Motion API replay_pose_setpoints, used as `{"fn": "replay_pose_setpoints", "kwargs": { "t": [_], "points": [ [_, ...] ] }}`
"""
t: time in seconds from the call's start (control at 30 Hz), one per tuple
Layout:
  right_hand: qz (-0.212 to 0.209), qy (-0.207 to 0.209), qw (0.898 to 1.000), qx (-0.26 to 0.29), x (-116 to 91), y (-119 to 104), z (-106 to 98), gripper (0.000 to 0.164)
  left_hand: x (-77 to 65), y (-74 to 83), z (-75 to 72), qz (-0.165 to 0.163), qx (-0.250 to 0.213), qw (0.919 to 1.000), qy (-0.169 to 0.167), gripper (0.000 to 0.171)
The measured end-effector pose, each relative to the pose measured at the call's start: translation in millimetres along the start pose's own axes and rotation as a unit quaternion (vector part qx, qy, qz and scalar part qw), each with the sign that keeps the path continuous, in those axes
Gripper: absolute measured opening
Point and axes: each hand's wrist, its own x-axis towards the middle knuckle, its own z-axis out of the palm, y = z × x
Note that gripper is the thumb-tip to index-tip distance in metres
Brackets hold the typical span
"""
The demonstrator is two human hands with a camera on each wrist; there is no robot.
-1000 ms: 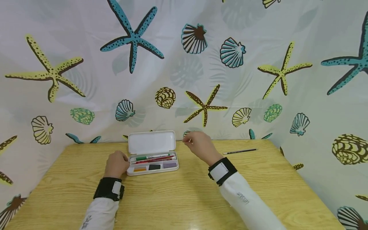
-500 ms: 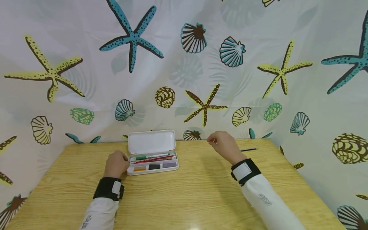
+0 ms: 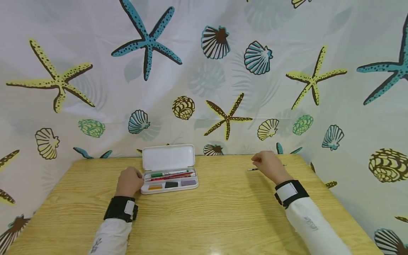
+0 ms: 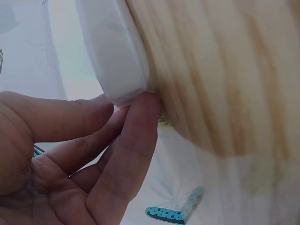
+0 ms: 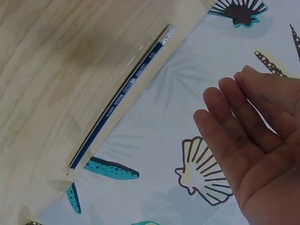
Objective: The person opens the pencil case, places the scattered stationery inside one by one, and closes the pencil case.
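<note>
A white pencil case (image 3: 169, 191) lies with its lid up on the table. It holds a green-and-white marker (image 3: 156, 175), red pencils (image 3: 172, 176), and orange, black and purple blocks in small compartments. My left hand (image 3: 128, 181) pinches the case's left end between thumb and finger, as the left wrist view shows on the white case wall (image 4: 115, 51). My right hand (image 3: 270, 164) is over a dark blue pencil (image 3: 253, 169), hiding its middle in the head view. In the right wrist view that pencil (image 5: 124, 96) lies apart from the loosely bent fingers, which hold nothing.
The wooden table (image 3: 197, 219) ends at a hanging cloth (image 3: 178, 131) printed with starfish and shells. The pencil lies close to the table's back edge. The raised lid (image 3: 169, 158) stands near the cloth.
My right hand has moved rightward from beside the pencil case to above the blue pencil, dipping slightly at the end. My left hand and the case have stayed put.
</note>
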Motion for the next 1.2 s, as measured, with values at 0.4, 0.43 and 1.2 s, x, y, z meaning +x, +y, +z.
{"fn": "replay_pose_setpoints", "kwargs": {
  "t": [0.4,0.43,1.2],
  "points": [
    [0.013,-0.039,0.999,-0.035,-5.8,33.7,0.0,0.020,-1.6,0.7,-1.8,-0.007,-0.007,0.9999,-0.006,0.013],
    [0.015,-0.043,0.998,-0.039,-5.5,35.7,0.7,0.021,-1.6,0.9,-2.0,-0.007,-0.008,0.9999,-0.006,0.013],
    [0.028,-0.078,0.995,-0.056,17.3,63.5,19.9,0.017,-4.3,3.4,-3.1,-0.004,-0.014,0.9999,-0.005,0.012]
  ]
}}
